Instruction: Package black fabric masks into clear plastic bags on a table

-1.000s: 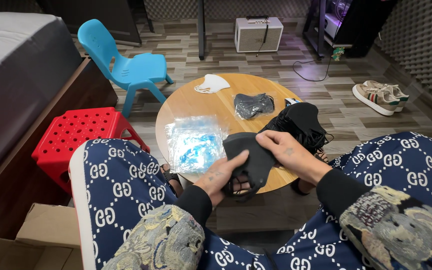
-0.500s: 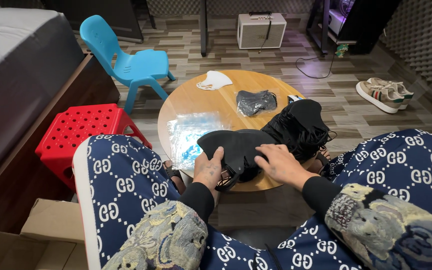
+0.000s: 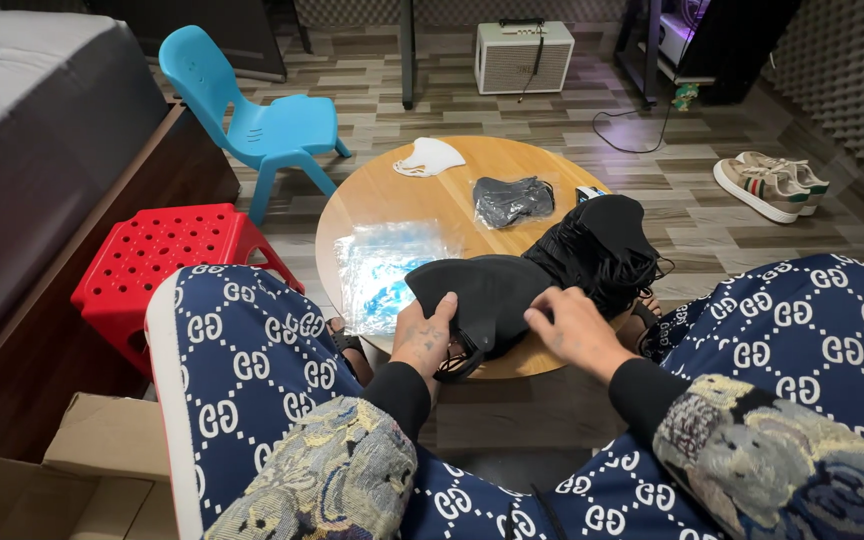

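Black mask flat at near edge of round table, held from both sides. Left hand at mask's near-left edge, fingers curled and thumb pressed on the fabric, pinching it; ear loops dangling just below that hand, off the table's edge. Right hand at mask's near-right edge, fingers half bent, tips touching the fabric; whether gripping or only pressing, cannot tell.

Just right of mask, touching it: heap of black masks with loose straps spilling toward the table's right edge. Just left of mask: clear bag with blue masks inside, lying flat, partly under the mask's left edge. Beyond mask, toward table's middle: grey packet. At table's far-left rim: white mask, well apart from the rest.

Off the table, to its left: red stool; behind that, blue chair. Beyond table's far side: white speaker box on the floor. To table's right, well apart: pair of sneakers. Near-left of table, by the knee: open cardboard box.
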